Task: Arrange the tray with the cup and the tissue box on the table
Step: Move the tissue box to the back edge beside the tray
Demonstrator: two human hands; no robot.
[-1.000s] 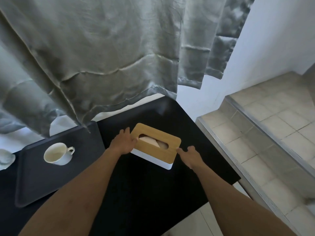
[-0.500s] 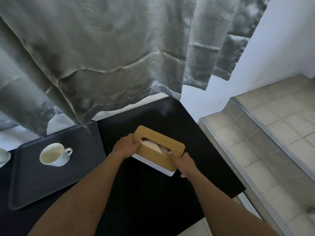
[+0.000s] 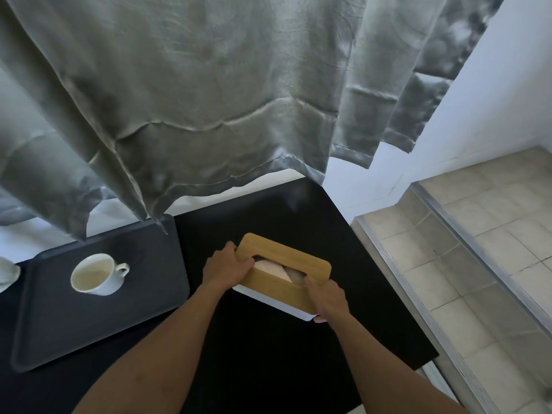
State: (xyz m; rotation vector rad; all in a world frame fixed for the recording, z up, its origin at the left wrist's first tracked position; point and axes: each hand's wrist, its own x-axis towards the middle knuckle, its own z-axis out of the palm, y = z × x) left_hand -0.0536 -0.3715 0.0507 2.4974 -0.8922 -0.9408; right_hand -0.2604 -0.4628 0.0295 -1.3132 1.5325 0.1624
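- The tissue box, white below with a wooden lid, sits on the black bench between the two hands, a tissue showing through the slot in the lid.
- The left hand is closed around the box's left end, fingers curled over the lid edge.
- The right hand grips the near right corner, fingertips on the lid by the slot and thumb under the white base.
- Whether the box is lifted or resting on the bench cannot be told.
- Left of the left hand, well apart, lies a dark tray on the bench, with a white cup upright on its far part, handle turned toward the hands.
- Beyond the tray's left edge a white thing is partly cut off by the frame.
- Beyond both hands a grey curtain hangs low, its hem over the bench's far edge and touching the tray's far corner.
- Right of the right hand, past the bench edge, are tiled steps with metal edging.
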